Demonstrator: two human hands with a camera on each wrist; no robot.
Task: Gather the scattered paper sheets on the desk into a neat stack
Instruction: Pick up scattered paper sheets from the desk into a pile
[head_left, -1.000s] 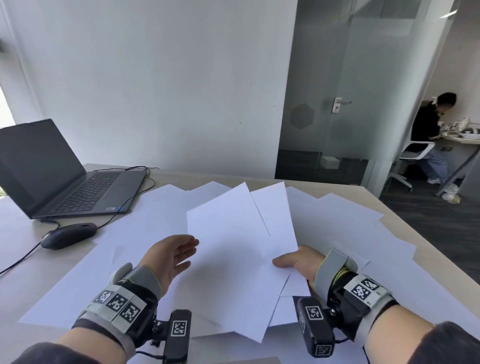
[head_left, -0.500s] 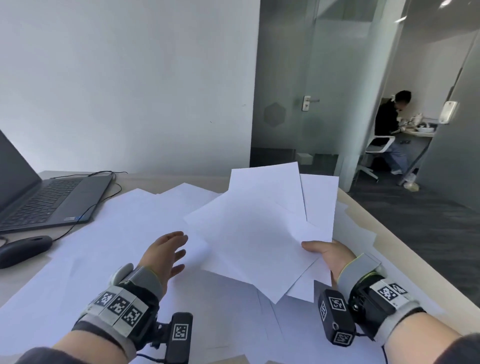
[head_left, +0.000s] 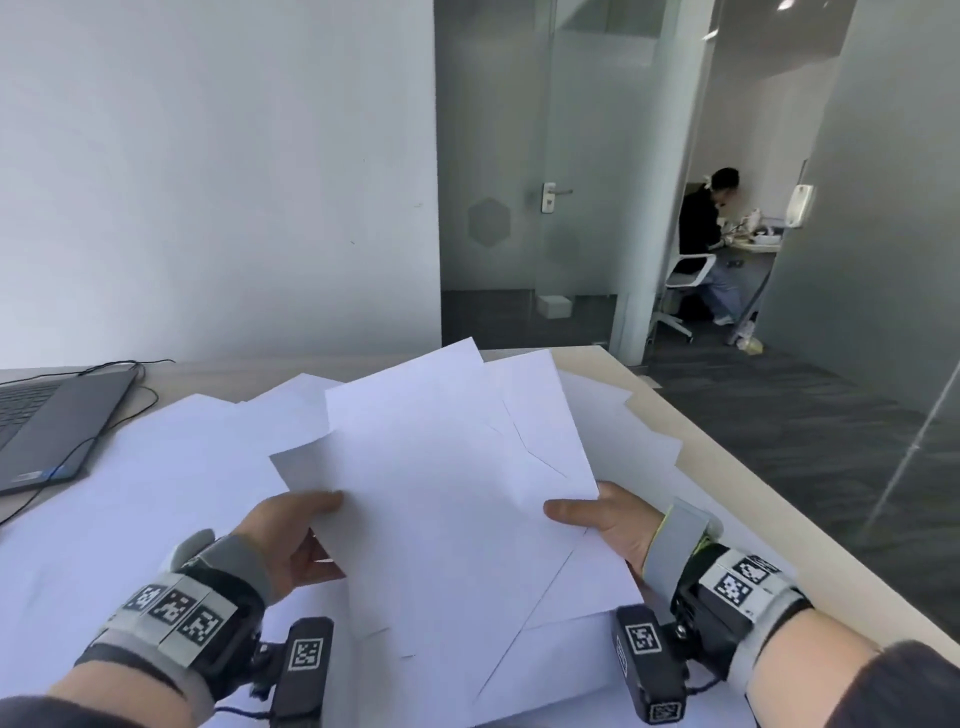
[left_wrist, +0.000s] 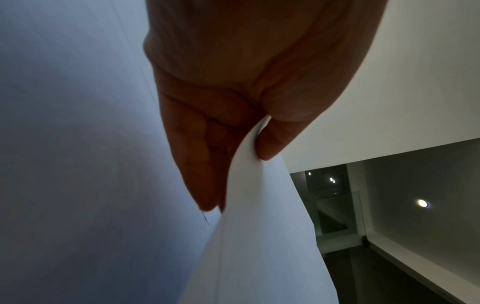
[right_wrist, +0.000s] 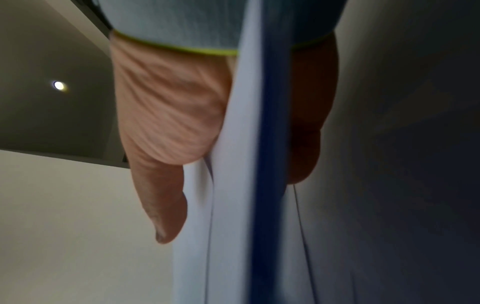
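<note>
Paper sheets (head_left: 447, 509) were held fanned above the surface (head_left: 727, 499) in the head view, the left hand (head_left: 291, 535) pinching their left edge and the right hand (head_left: 608, 525) their right edge; more loose sheets (head_left: 171, 467) lay beneath, beside a laptop (head_left: 47, 421). From the left wrist, thumb and fingers (left_wrist: 197, 164) closed their grip on a sheet edge (left_wrist: 259, 226). From the right wrist, blurred, the thumb (right_wrist: 163, 205) pressed the sheets (right_wrist: 233, 185) against fingers behind.
</note>
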